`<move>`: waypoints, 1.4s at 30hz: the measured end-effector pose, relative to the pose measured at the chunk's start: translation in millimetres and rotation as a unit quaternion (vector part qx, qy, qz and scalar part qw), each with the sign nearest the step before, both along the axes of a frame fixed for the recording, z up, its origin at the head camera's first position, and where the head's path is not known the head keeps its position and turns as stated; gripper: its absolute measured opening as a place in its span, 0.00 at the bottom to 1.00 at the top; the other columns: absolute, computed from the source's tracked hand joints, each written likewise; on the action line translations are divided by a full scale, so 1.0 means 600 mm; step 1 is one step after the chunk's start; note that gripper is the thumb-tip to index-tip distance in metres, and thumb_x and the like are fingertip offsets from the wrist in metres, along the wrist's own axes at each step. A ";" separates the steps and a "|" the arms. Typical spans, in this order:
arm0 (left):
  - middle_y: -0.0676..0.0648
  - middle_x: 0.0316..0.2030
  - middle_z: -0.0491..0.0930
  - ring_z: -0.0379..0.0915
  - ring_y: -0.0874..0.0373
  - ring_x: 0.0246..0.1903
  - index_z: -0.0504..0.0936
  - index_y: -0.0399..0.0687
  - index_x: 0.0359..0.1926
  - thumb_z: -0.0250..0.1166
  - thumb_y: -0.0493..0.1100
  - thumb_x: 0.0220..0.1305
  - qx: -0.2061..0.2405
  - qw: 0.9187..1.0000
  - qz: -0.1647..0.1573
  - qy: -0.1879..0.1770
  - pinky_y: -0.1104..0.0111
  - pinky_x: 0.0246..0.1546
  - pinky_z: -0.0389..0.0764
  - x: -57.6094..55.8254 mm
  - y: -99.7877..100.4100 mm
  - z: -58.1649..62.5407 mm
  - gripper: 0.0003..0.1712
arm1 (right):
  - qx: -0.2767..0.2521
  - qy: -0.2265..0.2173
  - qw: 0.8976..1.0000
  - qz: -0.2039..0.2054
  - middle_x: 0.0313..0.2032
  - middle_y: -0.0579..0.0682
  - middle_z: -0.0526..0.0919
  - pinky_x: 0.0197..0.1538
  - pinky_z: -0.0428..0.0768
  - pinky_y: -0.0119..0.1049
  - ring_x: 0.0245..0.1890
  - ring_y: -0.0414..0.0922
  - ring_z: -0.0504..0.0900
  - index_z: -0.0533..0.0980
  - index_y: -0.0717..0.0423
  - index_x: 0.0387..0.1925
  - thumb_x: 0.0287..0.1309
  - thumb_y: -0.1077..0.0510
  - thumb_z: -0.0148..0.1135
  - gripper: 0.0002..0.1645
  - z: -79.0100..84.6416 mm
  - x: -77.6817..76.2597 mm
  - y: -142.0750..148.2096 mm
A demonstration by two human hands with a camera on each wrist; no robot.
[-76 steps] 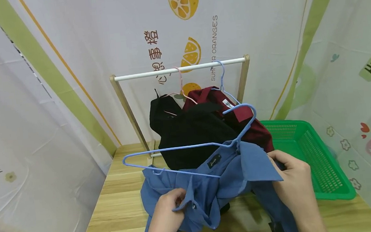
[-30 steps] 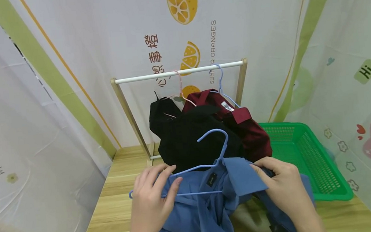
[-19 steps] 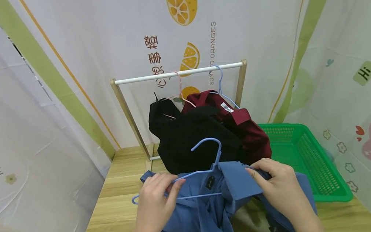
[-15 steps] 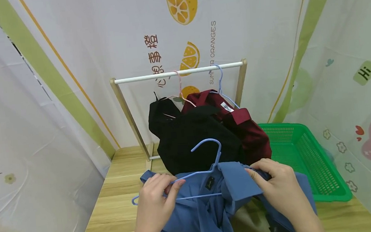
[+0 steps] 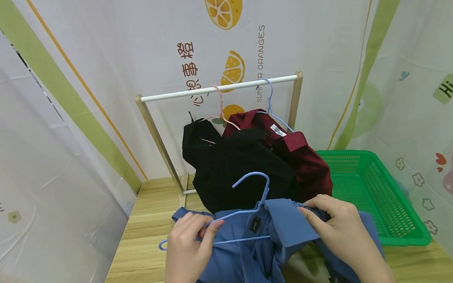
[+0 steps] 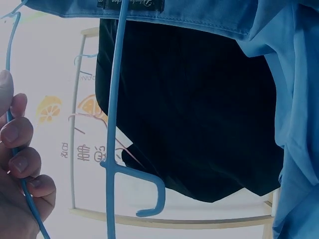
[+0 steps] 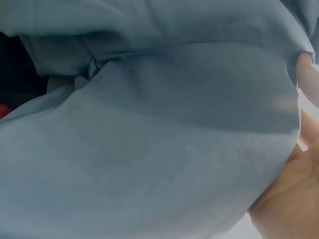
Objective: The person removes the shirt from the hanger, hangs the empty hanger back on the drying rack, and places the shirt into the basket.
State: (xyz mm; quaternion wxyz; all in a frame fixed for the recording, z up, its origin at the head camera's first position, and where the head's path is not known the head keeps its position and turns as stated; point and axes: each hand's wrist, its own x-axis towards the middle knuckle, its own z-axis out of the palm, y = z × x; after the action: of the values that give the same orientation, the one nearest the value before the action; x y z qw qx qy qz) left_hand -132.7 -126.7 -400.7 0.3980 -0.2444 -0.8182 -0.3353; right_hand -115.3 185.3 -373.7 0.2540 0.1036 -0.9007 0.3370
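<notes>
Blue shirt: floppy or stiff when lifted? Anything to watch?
Likely floppy: the blue shirt bunches in loose folds. Probably light, as its cloth looks thin. It could slip off the blue hanger in the left hand: one end lies outside the shirt.

Far right corner of table (image 5: 135,253): green basket (image 5: 408,239). Near far edge: rack (image 5: 242,85), black garment (image 5: 229,172) and maroon shirt (image 5: 311,165) hung from it.

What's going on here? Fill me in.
Someone is handling a blue shirt and a hanger. Their left grip holds the hanger, whose left end sticks out bare; the other side disappears under the collar. Their right grip pinches the shirt beside the collar. Behind, a black garment and a red one hang on a rack; a green basket sits to the right.
</notes>
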 end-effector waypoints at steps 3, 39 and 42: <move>0.58 0.18 0.65 0.62 0.64 0.24 0.82 0.55 0.26 0.75 0.50 0.68 0.014 1.000 -0.009 -0.011 0.79 0.29 0.61 0.001 -0.001 -0.001 0.15 | -0.002 0.000 1.000 0.003 0.33 0.35 0.87 0.35 0.81 0.31 0.31 0.30 0.77 0.87 0.41 0.35 0.60 0.59 0.78 0.08 0.000 -0.001 0.001; 0.57 0.19 0.68 0.61 0.67 0.26 0.84 0.50 0.26 0.75 0.48 0.67 0.074 0.996 0.019 0.047 0.73 0.40 0.61 0.003 -0.074 -0.007 0.14 | -0.084 0.052 0.992 -0.080 0.35 0.50 0.92 0.35 0.74 0.16 0.38 0.13 0.74 0.89 0.52 0.39 0.65 0.62 0.74 0.03 -0.022 -0.004 0.053; 0.57 0.20 0.69 0.62 0.67 0.27 0.84 0.51 0.25 0.71 0.55 0.71 0.079 0.995 0.022 0.058 0.72 0.42 0.60 0.002 -0.080 -0.007 0.19 | -0.093 0.019 0.990 -0.104 0.38 0.53 0.93 0.36 0.73 0.14 0.40 0.09 0.73 0.89 0.51 0.41 0.67 0.60 0.73 0.03 -0.025 -0.002 0.060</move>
State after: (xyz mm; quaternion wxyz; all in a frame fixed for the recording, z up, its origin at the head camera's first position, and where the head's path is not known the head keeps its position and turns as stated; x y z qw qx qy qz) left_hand -131.3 -174.9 -405.1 0.4699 -0.2134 -0.7698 -0.3756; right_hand -116.7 221.2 -388.5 0.3130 -0.0081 -0.8664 0.3891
